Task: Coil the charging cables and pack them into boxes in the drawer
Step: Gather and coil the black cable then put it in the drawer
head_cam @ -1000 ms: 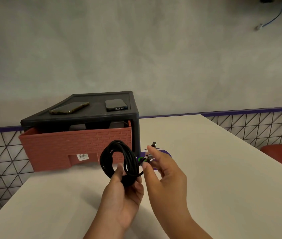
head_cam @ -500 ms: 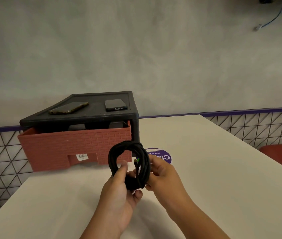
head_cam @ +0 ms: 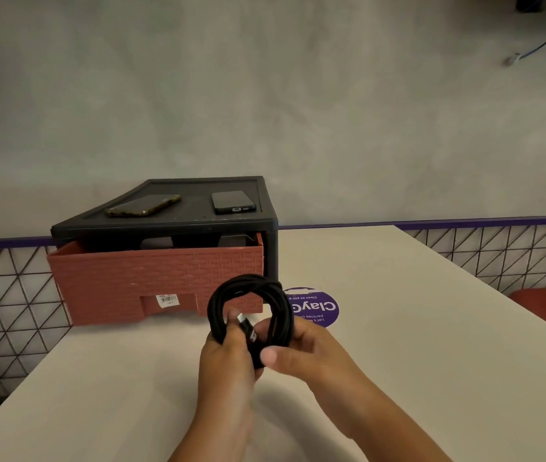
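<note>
Both hands meet just in front of the brick-patterned terracotta plastic drawer (head_cam: pixel 161 278), which stands pulled partway out of its black plastic cabinet (head_cam: pixel 198 221) on the pale table (head_cam: pixel 398 361). The left hand (head_cam: pixel 228 358) is closed around the near side of a black charging cable wound into a thick round coil (head_cam: pixel 251 315), its thumb pressing one plug end against the loops. The right hand (head_cam: pixel 301 351) grips the coil's other side, fingers curled behind the strands and thumb across the front. The coil is held upright in the air, clear of the table, level with the drawer's lower front.

The winding of this cable looks all but finished: no loose length trails from it, and only the plug end seems left to tuck in. Packing has not begun for it. Inside the drawer, behind its front wall, dark shapes show that may be boxes, though I cannot tell whether they hold anything. Two dark smartphones (head_cam: pixel 143 206) lie on the cabinet's top, and a round purple sticker (head_cam: pixel 318 306) sits on the table just right of the drawer. No other cables are in sight, so how many remain is unclear.
</note>
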Demonstrator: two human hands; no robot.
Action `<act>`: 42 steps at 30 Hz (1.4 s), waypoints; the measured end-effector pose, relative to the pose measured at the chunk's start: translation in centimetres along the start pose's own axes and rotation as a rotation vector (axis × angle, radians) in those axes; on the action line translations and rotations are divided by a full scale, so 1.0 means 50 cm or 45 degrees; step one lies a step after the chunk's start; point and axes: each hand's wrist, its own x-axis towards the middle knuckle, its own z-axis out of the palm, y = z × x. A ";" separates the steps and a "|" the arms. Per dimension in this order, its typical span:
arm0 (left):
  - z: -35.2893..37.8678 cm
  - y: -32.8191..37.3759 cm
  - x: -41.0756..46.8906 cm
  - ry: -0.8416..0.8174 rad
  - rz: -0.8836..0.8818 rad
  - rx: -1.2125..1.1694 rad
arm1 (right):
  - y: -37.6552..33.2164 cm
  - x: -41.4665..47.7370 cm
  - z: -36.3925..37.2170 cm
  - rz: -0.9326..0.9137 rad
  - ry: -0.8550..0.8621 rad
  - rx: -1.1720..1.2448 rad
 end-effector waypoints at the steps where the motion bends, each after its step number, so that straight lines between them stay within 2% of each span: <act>1: 0.001 -0.003 0.000 -0.014 0.001 0.046 | 0.006 0.003 0.003 0.019 0.093 -0.011; 3: 0.003 -0.009 -0.004 -0.054 0.008 0.152 | 0.018 0.010 0.004 0.076 0.318 -0.055; 5: 0.005 -0.016 -0.005 -0.120 0.020 0.235 | 0.024 0.014 -0.005 0.170 0.423 -0.116; 9: 0.004 -0.041 0.006 -0.260 -0.062 0.444 | 0.033 0.011 -0.037 0.518 0.460 -0.204; 12: -0.004 -0.064 0.011 -0.352 -0.142 0.573 | 0.046 0.010 -0.060 0.630 0.459 -0.509; 14: -0.009 -0.076 0.016 -0.405 0.007 0.804 | 0.054 0.012 -0.074 0.662 0.430 -0.690; 17: -0.017 -0.078 0.019 -0.378 0.334 1.386 | 0.067 0.020 -0.095 0.671 0.383 -1.098; 19: -0.016 -0.076 0.013 -0.391 0.420 1.684 | 0.066 0.018 -0.101 0.663 0.343 -1.356; 22: -0.015 -0.084 0.013 -0.444 0.430 1.749 | 0.071 0.012 -0.112 0.686 0.244 -1.679; 24: -0.015 -0.088 0.018 -0.433 0.439 1.767 | 0.079 0.011 -0.118 0.708 0.236 -1.761; 28: -0.012 -0.088 0.017 -0.378 0.448 1.749 | 0.088 0.008 -0.131 0.730 0.222 -1.634; 31: -0.008 -0.093 0.014 -0.358 0.473 1.741 | 0.093 0.008 -0.152 0.651 0.213 -1.438; 33: -0.006 -0.099 0.012 -0.385 0.488 1.706 | 0.093 0.004 -0.164 0.553 0.280 -1.136; 36: -0.007 -0.100 0.012 -0.413 0.542 1.669 | 0.069 -0.008 -0.169 0.504 0.396 -0.524; 42: -0.010 -0.100 0.013 -0.412 0.586 1.647 | 0.057 -0.014 -0.167 0.433 0.480 -0.446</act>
